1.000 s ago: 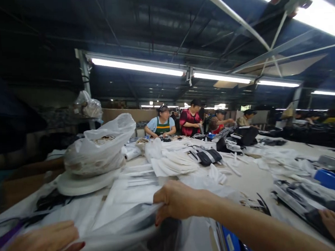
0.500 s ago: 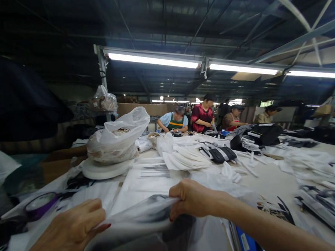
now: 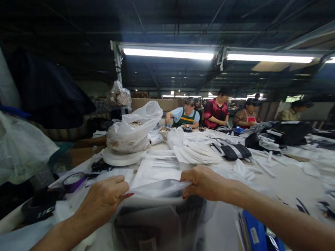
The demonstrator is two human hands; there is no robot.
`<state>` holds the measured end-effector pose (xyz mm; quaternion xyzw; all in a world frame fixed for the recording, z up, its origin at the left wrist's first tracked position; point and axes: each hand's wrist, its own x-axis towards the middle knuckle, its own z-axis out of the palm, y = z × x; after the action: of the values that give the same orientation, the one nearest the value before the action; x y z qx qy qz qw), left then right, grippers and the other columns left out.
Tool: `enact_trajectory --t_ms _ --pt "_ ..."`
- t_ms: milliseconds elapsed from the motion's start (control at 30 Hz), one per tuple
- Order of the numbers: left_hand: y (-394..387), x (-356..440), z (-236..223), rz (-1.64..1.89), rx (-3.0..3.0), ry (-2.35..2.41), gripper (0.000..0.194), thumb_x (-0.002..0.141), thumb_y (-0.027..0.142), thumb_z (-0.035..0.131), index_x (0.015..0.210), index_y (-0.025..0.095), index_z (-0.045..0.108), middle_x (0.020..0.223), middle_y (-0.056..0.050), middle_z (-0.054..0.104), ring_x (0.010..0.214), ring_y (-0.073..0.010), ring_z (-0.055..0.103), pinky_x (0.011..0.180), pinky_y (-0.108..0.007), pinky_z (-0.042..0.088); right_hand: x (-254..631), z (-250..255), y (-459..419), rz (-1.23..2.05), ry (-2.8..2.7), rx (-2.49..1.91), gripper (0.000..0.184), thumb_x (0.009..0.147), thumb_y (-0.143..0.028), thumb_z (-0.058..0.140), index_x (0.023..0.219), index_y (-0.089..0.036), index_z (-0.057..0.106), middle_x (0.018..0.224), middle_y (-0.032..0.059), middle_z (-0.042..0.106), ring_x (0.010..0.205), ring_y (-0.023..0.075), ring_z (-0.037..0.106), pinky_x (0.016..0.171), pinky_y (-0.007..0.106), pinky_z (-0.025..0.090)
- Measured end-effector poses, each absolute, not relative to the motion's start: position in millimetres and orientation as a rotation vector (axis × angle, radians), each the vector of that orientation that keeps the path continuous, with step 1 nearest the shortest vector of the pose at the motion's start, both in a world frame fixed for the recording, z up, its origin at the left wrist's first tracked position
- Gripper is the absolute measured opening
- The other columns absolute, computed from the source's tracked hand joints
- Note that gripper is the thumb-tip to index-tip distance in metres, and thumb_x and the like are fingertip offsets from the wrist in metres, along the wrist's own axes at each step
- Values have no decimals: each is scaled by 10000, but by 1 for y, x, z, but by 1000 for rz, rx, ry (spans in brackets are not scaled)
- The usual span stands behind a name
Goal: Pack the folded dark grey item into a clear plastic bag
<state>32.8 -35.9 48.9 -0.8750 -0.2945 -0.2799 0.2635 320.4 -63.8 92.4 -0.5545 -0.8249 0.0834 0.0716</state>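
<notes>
Both my hands pinch the top edge of a clear plastic bag [image 3: 159, 189] over the near edge of a long work table [image 3: 288, 179]. My left hand [image 3: 104, 200] grips the bag's left corner, fingers closed. My right hand [image 3: 205, 183] grips its right corner, also closed. Below the stretched edge the bag hangs blurred, with something dark and grey [image 3: 156, 227] showing through it.
A full white plastic bag [image 3: 132, 129] sits on a white roll behind my hands. Stacks of white pieces [image 3: 197, 150], black bags [image 3: 285, 132] and a purple tape roll [image 3: 73, 181] lie around. A blue item [image 3: 257, 237] lies at right. Several people work at the far end.
My left hand rose from the lower left and closed in toward my right hand. The bag's edge is now pulled taut between them. The view swung left.
</notes>
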Motion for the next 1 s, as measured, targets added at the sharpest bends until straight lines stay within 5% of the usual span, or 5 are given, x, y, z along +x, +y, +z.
enact_trajectory --t_ms 133,300,467,700,1000 --pt "-25 37 59 -650 -2342 -951 507 942 422 304 548 164 492 575 -4 497 512 -127 480 489 -247 261 321 101 -57 60 -2469 -1708 395 714 -361 703 1082 -236 632 757 2 684 701 138 609 545 189 336" --pt "-15 49 88 -483 -2193 -1148 294 867 276 523 599 157 529 642 -14 508 589 -146 475 511 -269 233 320 123 -42 -187 -2475 -1724 198 777 -333 639 924 -208 684 796 47 690 789 189 627 577 222 338" --pt "-22 47 94 -596 -2009 -985 261 851 75 438 616 152 522 640 -31 486 636 -171 474 544 -282 269 312 128 -55 -522 -2446 -1675 146 862 -222 519 902 -166 648 836 87 675 773 196 616 590 248 333" --pt "-88 31 -1 -782 -2113 -723 301 875 54 369 631 171 502 597 -11 453 575 -164 418 550 -280 320 315 2 -116 -906 -2341 -1011 253 859 -32 377 911 -111 611 603 26 573 533 143 505 532 288 319" --pt "-182 12 -108 -924 -2318 -901 260 836 -17 337 820 124 555 674 -38 569 641 -137 537 620 -254 427 295 -117 -213 -456 -2316 -980 267 896 -36 301 943 -101 556 584 8 530 515 137 451 514 281 306"
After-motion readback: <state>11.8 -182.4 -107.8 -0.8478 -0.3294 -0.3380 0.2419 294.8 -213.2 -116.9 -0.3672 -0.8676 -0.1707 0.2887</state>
